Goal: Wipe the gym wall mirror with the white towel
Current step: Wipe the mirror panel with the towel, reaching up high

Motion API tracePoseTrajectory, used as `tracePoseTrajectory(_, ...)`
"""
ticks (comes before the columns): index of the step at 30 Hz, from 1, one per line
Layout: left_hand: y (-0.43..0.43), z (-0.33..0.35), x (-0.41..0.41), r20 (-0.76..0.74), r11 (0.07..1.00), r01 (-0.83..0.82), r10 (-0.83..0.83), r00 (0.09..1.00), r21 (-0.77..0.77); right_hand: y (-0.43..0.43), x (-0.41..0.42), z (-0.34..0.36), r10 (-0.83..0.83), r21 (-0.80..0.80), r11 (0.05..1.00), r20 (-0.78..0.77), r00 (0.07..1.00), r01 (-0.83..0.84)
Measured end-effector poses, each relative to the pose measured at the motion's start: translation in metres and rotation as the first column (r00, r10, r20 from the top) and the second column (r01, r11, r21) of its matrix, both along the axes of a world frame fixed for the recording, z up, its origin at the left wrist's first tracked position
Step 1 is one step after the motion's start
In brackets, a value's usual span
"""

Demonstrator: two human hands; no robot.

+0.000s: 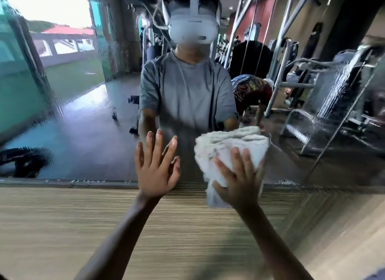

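Observation:
The wall mirror fills the upper part of the view and shows my reflection in a grey shirt. My right hand presses a bunched white towel flat against the glass near the mirror's lower edge, fingers spread over the cloth. To its left, my left hand rests flat on the mirror with straight, spread fingers and holds nothing. Both hands sit just above the mirror's bottom frame.
Below the mirror runs a striped wood-grain wall panel. A second mirror panel angles away at the right. Reflected in the glass are gym machines, another person bending over, and an open doorway to a lawn at the left.

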State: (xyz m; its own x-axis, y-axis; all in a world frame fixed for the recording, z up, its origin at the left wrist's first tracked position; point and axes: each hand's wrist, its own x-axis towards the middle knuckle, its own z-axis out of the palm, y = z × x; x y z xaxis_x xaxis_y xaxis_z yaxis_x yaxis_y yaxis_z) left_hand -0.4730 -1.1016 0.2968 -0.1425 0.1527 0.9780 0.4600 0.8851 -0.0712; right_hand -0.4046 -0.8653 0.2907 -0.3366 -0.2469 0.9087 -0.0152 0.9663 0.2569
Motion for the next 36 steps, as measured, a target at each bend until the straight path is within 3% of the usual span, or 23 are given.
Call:
tracePoseTrajectory(2, 0.001, 0.000, 0.000, -0.014, 1.000, -0.003, 0.003, 1.000, 0.010, 0.022, 0.005, 0.021, -0.029, -0.173, 0.985, -0.021, 0.999, 0.025)
tracePoseTrajectory(5, 0.002, 0.002, 0.001, 0.001, 1.000, -0.006, 0.006, 1.000, 0.018, 0.016, -0.004, 0.068, -0.079, -0.463, 0.886, -0.131, 0.988, 0.010)
tracePoseTrajectory(7, 0.002, 0.000, 0.002, 0.005, 1.000, -0.004, 0.004, 1.000, 0.018, -0.016, -0.010, 0.080, -0.063, -0.549, 0.835, -0.168, 0.984, -0.041)
tracePoseTrajectory(9, 0.001, 0.000, 0.002, -0.005, 1.000, -0.013, 0.013, 1.000, 0.018, -0.046, -0.013, 0.064, -0.007, -0.442, 0.896, -0.119, 0.993, -0.047)
tracePoseTrajectory(11, 0.000, 0.000, 0.002, -0.005, 1.000, -0.008, 0.008, 1.000, 0.013, -0.053, -0.010, 0.029, 0.010, -0.161, 0.987, -0.021, 1.000, -0.014)
tracePoseTrajectory(13, 0.000, 0.000, 0.002, -0.011, 1.000, -0.005, 0.005, 1.000, 0.002, -0.024, -0.005, 0.006, 0.032, 0.060, 0.998, 0.014, 0.999, -0.033)
tracePoseTrajectory(14, 0.001, 0.000, 0.001, -0.010, 1.000, -0.007, 0.007, 1.000, -0.002, -0.003, -0.003, 0.005, 0.043, 0.078, 0.996, 0.014, 0.999, -0.044)
tracePoseTrajectory(17, 0.002, 0.001, 0.001, -0.013, 1.000, -0.022, 0.022, 1.000, 0.007, 0.032, 0.002, 0.030, -0.021, -0.113, 0.994, -0.061, 0.998, 0.014)
tracePoseTrajectory(19, 0.003, 0.000, 0.001, -0.008, 1.000, -0.027, 0.027, 1.000, 0.011, 0.019, -0.005, 0.058, -0.095, -0.352, 0.935, -0.150, 0.984, 0.037)
tracePoseTrajectory(21, 0.003, -0.002, 0.000, -0.015, 0.999, -0.032, 0.033, 0.999, 0.015, -0.019, -0.011, 0.074, -0.077, -0.483, 0.876, -0.169, 0.983, -0.014)
tracePoseTrajectory(23, 0.002, -0.004, -0.001, -0.020, 0.999, -0.037, 0.037, 0.999, 0.006, -0.053, -0.014, 0.064, -0.023, -0.364, 0.931, -0.111, 0.994, -0.019)
tracePoseTrajectory(25, 0.000, -0.004, -0.001, -0.024, 1.000, -0.024, 0.024, 0.999, -0.019, -0.058, -0.013, 0.032, 0.007, -0.072, 0.997, -0.033, 0.999, -0.010)
tracePoseTrajectory(26, -0.001, -0.003, -0.001, -0.012, 0.999, -0.014, 0.013, 1.000, -0.030, -0.050, -0.009, 0.016, 0.015, 0.056, 0.998, -0.001, 1.000, -0.014)
tracePoseTrajectory(28, -0.001, -0.001, -0.001, 0.002, 1.000, 0.003, -0.003, 1.000, -0.026, -0.021, -0.001, -0.002, 0.019, 0.144, 0.989, 0.041, 0.999, -0.025)
tracePoseTrajectory(30, 0.001, 0.001, 0.000, -0.012, 1.000, 0.010, -0.010, 1.000, 0.004, 0.007, 0.006, 0.009, -0.006, 0.066, 0.998, 0.037, 0.999, 0.003)
tracePoseTrajectory(32, 0.002, 0.004, 0.004, -0.007, 0.999, 0.030, -0.029, 1.000, 0.042, 0.017, 0.006, 0.045, -0.042, -0.129, 0.991, -0.041, 0.998, 0.036)
tracePoseTrajectory(34, 0.003, 0.016, 0.006, 0.046, 0.993, 0.072, -0.076, 0.996, 0.089, 0.005, -0.003, 0.091, -0.078, -0.345, 0.938, -0.126, 0.989, 0.030)
tracePoseTrajectory(36, 0.004, 0.037, 0.006, 0.068, 0.985, 0.116, -0.125, 0.990, 0.124, -0.025, -0.010, 0.120, -0.067, -0.423, 0.906, -0.133, 0.989, 0.004)
